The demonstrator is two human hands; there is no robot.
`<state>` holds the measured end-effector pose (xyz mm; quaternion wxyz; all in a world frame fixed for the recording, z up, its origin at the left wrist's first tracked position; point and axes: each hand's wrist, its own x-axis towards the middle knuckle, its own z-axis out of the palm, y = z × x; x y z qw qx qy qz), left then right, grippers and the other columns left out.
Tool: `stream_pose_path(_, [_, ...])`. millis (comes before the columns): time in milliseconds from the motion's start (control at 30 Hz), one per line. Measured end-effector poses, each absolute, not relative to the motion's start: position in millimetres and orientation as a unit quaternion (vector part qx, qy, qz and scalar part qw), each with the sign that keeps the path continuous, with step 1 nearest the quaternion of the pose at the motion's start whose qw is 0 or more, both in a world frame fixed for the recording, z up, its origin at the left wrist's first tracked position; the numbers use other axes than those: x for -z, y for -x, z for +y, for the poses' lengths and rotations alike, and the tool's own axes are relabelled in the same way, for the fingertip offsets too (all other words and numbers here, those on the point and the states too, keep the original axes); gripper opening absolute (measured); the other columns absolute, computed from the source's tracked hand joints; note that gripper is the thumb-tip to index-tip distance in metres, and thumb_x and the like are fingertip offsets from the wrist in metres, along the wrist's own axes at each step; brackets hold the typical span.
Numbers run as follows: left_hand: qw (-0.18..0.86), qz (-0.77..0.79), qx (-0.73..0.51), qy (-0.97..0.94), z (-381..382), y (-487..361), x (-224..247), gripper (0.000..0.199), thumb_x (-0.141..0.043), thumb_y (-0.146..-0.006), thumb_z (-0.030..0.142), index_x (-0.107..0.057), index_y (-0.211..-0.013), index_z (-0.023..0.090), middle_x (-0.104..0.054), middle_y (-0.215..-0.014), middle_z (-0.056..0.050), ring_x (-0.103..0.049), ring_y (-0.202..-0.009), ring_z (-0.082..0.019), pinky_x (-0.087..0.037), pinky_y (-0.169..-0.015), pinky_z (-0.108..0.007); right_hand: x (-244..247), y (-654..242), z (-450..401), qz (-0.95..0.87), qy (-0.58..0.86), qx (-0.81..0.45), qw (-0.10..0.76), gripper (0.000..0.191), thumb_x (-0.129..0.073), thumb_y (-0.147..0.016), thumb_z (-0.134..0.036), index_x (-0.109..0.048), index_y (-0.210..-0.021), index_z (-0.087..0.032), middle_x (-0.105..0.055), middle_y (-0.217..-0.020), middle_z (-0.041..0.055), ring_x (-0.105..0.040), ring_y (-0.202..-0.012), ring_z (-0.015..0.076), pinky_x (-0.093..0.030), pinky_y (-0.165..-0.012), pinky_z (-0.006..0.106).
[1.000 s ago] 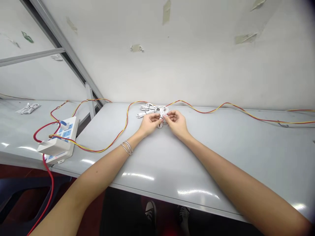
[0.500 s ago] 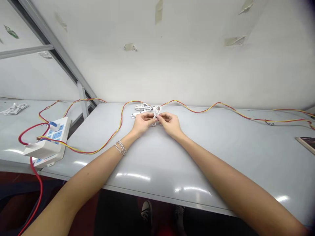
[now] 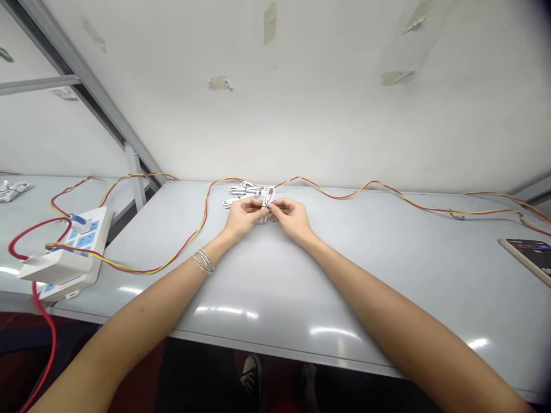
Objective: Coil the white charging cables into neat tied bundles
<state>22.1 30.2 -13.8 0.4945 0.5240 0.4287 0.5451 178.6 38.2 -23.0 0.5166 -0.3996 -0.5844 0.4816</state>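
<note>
A coiled white cable (image 3: 268, 196) with a dark tie round its middle is held upright between both my hands. My left hand (image 3: 244, 218) is closed on its left side, thumb and fingertips pinching near the tie. From the other side my right hand (image 3: 291, 218) pinches at the dark tie with thumb and forefinger; the tie's ends are too small to make out. Just behind my left hand, more bundled white cables (image 3: 245, 189) with dark ties lie on the grey table (image 3: 275, 287).
A white power strip (image 3: 97, 229) with a plugged-in adapter (image 3: 55, 267) and red cord stands at the left. A twisted red and yellow wire (image 3: 202, 221) runs along the table's back. A phone-like device (image 3: 529, 258) lies far right. Another white cable bundle (image 3: 15, 190) rests far left.
The whole view has shifted slightly, so things appear further left. Both hands keep hold of the coiled cable, with only small finger movement at the tie.
</note>
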Motion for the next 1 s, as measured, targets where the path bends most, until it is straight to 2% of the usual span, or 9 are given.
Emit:
stream_pose_path(500, [0.496,0.426,-0.559,-0.510,28.8,-24.3,11.0,0.035,-0.090,-0.052,0.031,-0.069,-0.074,0.014,-0.071,-0.075,-0.004,-0.065,-0.070,-0.016,-0.052,-0.071,-0.031,22.2,-178.5,38.8,-0.589,0.413,-0.469,0.512,0.040,-0.071,-0.072,-0.058,-0.068,-0.079,-0.019,-0.072,-0.080,0.0068,-0.065,-0.070,0.0190,-0.052,-0.066,0.031])
stream_pose_path(1000, [0.500,0.409,-0.559,-0.520,29.0,-23.8,11.0,0.035,-0.089,-0.055,0.032,-0.068,-0.076,0.014,-0.071,-0.078,-0.004,-0.066,-0.074,-0.017,-0.053,-0.077,-0.033,22.3,-179.3,38.6,-0.585,0.410,-0.469,0.520,0.038,-0.074,-0.072,-0.054,-0.070,-0.079,-0.018,-0.072,-0.079,0.0061,-0.063,-0.067,0.0170,-0.051,-0.065,0.030])
